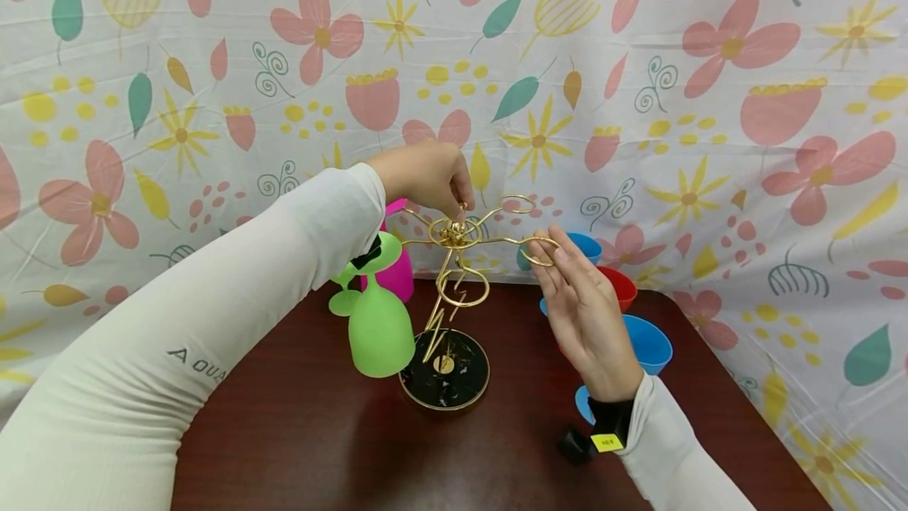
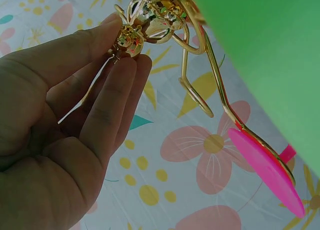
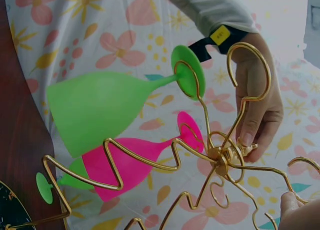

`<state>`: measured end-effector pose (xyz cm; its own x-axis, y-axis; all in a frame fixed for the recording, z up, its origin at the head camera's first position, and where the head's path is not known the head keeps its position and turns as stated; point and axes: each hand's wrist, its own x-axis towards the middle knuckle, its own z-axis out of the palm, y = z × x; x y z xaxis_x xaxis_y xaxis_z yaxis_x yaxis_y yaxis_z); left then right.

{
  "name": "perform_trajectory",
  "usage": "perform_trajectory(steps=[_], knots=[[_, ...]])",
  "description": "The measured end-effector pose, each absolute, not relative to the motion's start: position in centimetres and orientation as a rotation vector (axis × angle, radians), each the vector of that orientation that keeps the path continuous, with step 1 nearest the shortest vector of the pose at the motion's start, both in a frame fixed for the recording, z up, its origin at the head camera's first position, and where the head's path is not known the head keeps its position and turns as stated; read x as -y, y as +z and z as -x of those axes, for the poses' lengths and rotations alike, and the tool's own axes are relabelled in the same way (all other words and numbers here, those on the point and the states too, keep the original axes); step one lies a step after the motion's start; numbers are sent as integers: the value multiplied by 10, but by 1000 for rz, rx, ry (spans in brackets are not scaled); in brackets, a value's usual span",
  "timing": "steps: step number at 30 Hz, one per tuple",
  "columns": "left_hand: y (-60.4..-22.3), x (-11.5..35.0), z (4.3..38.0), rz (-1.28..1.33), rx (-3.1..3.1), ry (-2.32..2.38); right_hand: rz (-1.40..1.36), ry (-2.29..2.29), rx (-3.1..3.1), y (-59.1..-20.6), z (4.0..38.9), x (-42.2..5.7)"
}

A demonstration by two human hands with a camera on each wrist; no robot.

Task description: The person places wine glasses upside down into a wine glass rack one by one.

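A gold wine glass rack with curled hooks stands on a round black base. My left hand pinches the gold ornament at its top. My right hand, fingers straight and palm turned up, touches a hook loop on the right side. A green wine glass hangs upside down by its foot from a left hook. Behind it hangs a pink wine glass, partly hidden in the head view.
Blue and red glasses stand at the table's right, partly behind my right hand. Another green glass stands at the back left, mostly hidden. A floral cloth hangs behind the dark wooden table.
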<state>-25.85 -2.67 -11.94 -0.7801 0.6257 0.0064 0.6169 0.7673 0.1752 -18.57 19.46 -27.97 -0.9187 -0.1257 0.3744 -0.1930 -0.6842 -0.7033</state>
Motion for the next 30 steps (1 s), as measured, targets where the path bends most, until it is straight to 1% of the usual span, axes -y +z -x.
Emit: perform_trajectory(steps=[14,30], knots=[[-120,27,259,-1045,-2910,256,-589,2705,1290,-282,179,-188],[-124,27,262,-1086,-2907,289,-583,2696,1275,-283,179,-188]])
